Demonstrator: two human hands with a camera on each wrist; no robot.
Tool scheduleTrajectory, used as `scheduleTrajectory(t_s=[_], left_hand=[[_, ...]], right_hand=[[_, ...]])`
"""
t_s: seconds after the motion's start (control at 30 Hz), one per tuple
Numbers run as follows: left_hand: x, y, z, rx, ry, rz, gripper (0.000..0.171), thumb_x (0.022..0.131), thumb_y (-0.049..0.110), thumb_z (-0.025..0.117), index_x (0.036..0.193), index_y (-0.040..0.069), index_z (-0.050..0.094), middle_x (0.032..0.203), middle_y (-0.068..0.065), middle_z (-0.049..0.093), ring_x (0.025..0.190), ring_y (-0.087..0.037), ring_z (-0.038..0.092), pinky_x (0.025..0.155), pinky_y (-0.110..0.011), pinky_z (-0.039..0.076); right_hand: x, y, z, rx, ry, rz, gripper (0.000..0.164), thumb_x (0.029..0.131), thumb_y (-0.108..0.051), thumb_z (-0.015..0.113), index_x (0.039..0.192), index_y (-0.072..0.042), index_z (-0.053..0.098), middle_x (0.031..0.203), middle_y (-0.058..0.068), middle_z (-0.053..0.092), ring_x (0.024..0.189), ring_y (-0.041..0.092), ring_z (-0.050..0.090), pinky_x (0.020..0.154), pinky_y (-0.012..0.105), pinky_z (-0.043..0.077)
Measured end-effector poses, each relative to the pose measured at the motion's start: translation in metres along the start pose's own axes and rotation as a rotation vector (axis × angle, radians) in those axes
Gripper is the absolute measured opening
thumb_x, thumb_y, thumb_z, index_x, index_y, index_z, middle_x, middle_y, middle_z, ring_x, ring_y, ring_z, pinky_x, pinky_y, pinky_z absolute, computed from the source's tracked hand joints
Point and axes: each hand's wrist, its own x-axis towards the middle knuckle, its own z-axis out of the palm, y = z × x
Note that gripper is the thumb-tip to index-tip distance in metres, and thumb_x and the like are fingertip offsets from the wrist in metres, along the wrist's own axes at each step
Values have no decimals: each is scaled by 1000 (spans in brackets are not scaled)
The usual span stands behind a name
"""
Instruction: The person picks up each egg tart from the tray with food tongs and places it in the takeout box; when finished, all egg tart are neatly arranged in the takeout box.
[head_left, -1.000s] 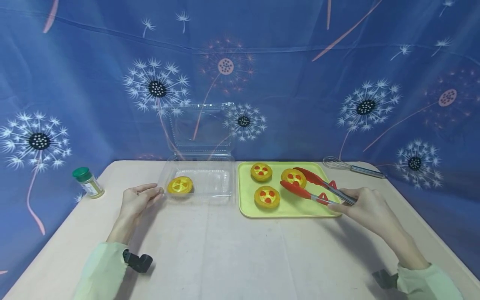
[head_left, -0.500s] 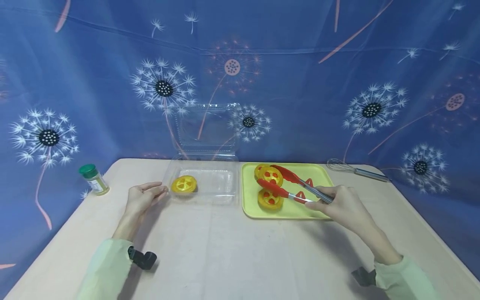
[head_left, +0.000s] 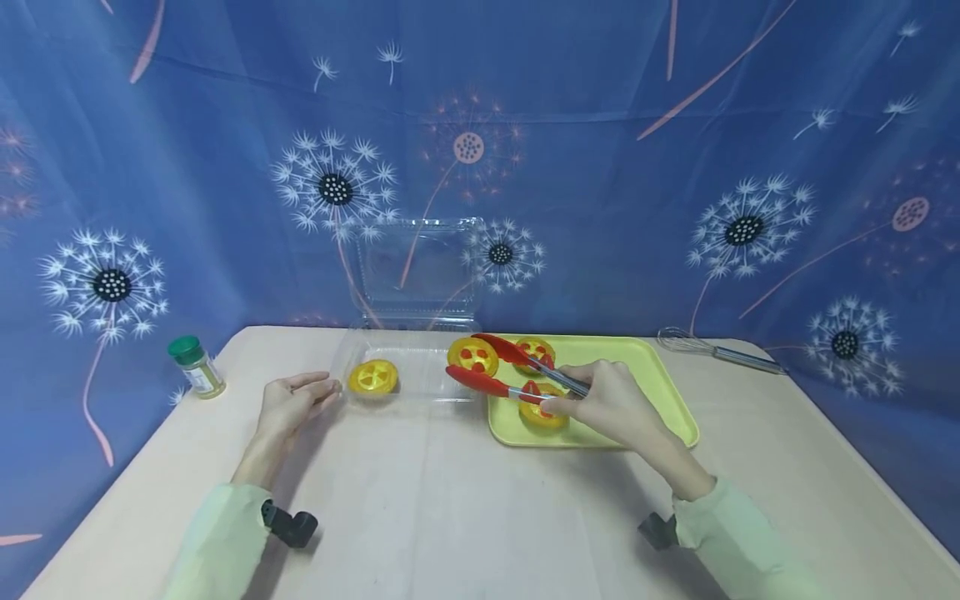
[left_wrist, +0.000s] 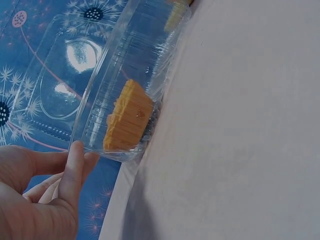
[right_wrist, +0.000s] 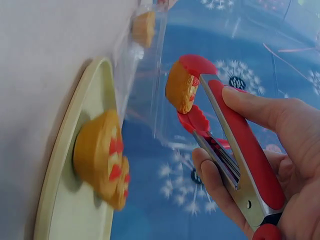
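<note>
My right hand (head_left: pixel 611 404) grips red-tipped metal tongs (right_wrist: pixel 247 145). Between the tong heads is an egg tart with red dots (head_left: pixel 473 357), held above the right side of a clear hinged plastic container (head_left: pixel 420 396). Inside that container, at its left, sits a plain yellow egg tart (head_left: pixel 372 378). My left hand (head_left: pixel 288 412) is at the container's left edge, with fingertips touching the rim (left_wrist: pixel 77 145) and fingers loosely extended. Two more red-dotted tarts, a back one (head_left: pixel 534 353) and a front one (head_left: pixel 546 415), rest on a yellow tray (head_left: pixel 652 400), partly hidden by the tongs.
The container's transparent lid (head_left: pixel 420 267) stands raised against the blue dandelion cloth. A green-capped jar (head_left: pixel 197 367) stands at the far left. A whisk (head_left: pixel 720 352) lies at the back right, behind the tray. Pale cloth (head_left: pixel 450 517) covers the table in front.
My right hand has carried the tongs leftward, lifting the red-dotted tart off the tray and over to the container. The left hand stays at the container's edge. The head view has shifted slightly.
</note>
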Motion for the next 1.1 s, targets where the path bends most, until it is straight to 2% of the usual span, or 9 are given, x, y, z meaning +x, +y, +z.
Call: scheduleTrajectory(t_s=[0.27,0.4,0.5,0.6,0.67,0.93,1.1], left_hand=[[-2,-1,1,2,11,11,46,98,1,53,138,-18,39,86,3,69,79,0,67,85,-18,59],[-2,-2,2,29,20,12,45,98,1,53,138,-17,40,89,1,69,79,0,67,83,-17,59],[-2,-2,2,45,21,15,45,99,2,53,138,-17,40,91,0,69,79,0,67,83,-18,59],[-2,-3,1,54,22,20,45,99,3,53,137,-17,41,91,0,69,79,0,67,85,-20,59],[-2,-3,1,55,23,23,44,99,2,53,136,-17,42,90,0,69,78,0,67,86,-21,59],[-1,-4,1,42,29,30,45,98,1,53,136,-18,41,94,-3,69,79,1,66,85,-18,58],[-1,-5,2,41,39,35,45,97,0,54,135,-19,42,92,-3,70,79,0,67,84,-19,59]], right_hand=[[32,-19,25,46,-62,32,56,75,-32,85,121,-5,69,44,-4,37,36,12,29,36,20,17],[44,-23,33,49,-91,36,36,76,-32,85,102,-9,75,46,-4,34,36,13,27,35,20,17],[51,-25,37,47,-103,26,26,76,-32,85,80,-10,70,48,-3,33,37,13,28,35,21,17],[57,-26,41,48,-103,11,35,76,-30,85,66,-9,59,48,-3,33,37,13,29,35,21,17],[61,-27,43,49,-105,2,40,76,-29,85,61,-8,54,48,-3,31,38,13,28,35,21,16],[75,-35,53,-63,-107,-53,41,75,-31,86,58,-8,56,47,-4,28,39,11,25,37,20,15],[80,-43,56,-167,-85,-70,56,74,-34,86,54,-12,39,47,-5,25,40,11,22,39,21,13]])
